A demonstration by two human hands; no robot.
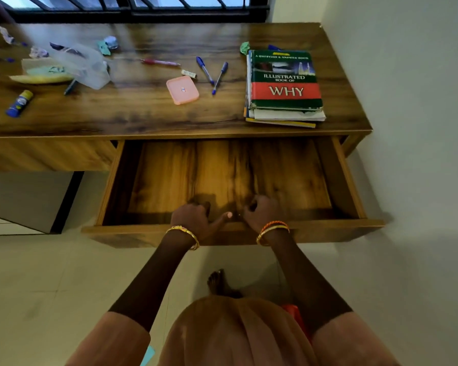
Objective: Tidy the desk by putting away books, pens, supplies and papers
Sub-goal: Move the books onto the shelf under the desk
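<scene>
The wooden desk's drawer stands pulled out with nothing inside. My left hand and my right hand both curl over the drawer's front panel, fingers inside its rim. On the desk top lies a stack of books, topped by a green and red "Illustrated Book of Why". Left of the stack lie two blue pens, a red pen, a small eraser and a pink lid.
A clear plastic container lies tipped at the desk's left, near a glue stick, a dark pen, yellow and pale papers and crumpled paper scraps. A wall is on the right, a barred window behind the desk.
</scene>
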